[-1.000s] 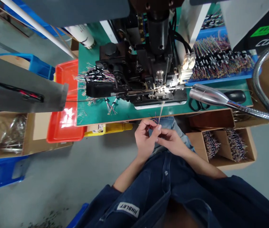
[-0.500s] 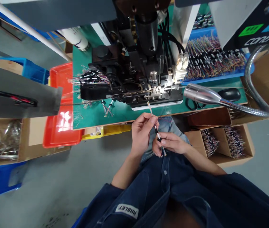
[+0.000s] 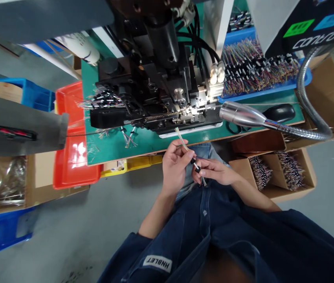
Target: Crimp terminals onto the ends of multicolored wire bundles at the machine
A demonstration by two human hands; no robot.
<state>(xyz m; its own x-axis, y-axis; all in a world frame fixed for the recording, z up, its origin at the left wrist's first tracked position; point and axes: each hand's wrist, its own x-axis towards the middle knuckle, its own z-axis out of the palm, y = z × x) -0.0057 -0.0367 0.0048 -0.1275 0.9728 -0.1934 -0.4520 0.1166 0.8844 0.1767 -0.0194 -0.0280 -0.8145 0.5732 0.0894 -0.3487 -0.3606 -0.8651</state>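
The green-topped desk [image 3: 116, 151] spans the upper middle of the frame. A black wire-processing machine [image 3: 155, 102] stands at its centre, a blue tray [image 3: 261, 88] of coloured wires [image 3: 261, 68] sits upper right, and scissors [image 3: 234, 127] and a black computer mouse [image 3: 279, 113] lie along its right front.

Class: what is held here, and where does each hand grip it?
A thin bundle of coloured wires with black sleeves: left hand above the sleeves, right hand at the lower sleeve.
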